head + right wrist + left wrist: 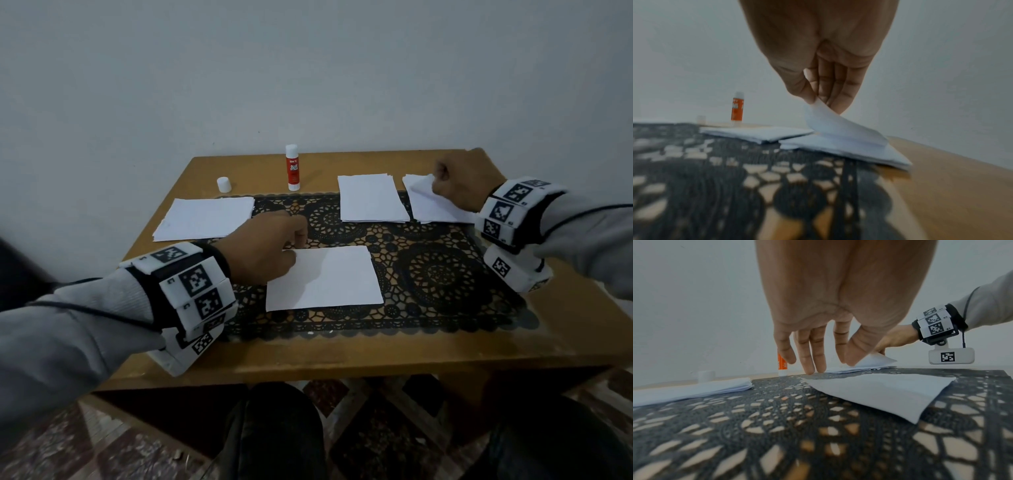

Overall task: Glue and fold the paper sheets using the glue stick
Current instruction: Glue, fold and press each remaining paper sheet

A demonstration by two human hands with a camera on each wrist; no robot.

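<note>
A single white sheet (325,279) (879,392) lies flat on the black lace mat (438,274) in front of me. My left hand (298,246) (830,365) is at its far left corner, fingers straight and pointing down, tips touching the mat and the sheet's edge. At the back right, my right hand (436,181) (822,102) pinches the corner of the top sheet (838,128) of the right paper stack (435,209) and curls it upward. The red-and-white glue stick (293,168) (737,110) stands upright and uncapped at the back, away from both hands.
The white glue cap (223,184) (706,376) stands left of the stick. Another paper stack (205,217) lies at the left and a third (371,198) sits beside the right stack. The wooden table (342,356) backs onto a wall; my knees are under its front edge.
</note>
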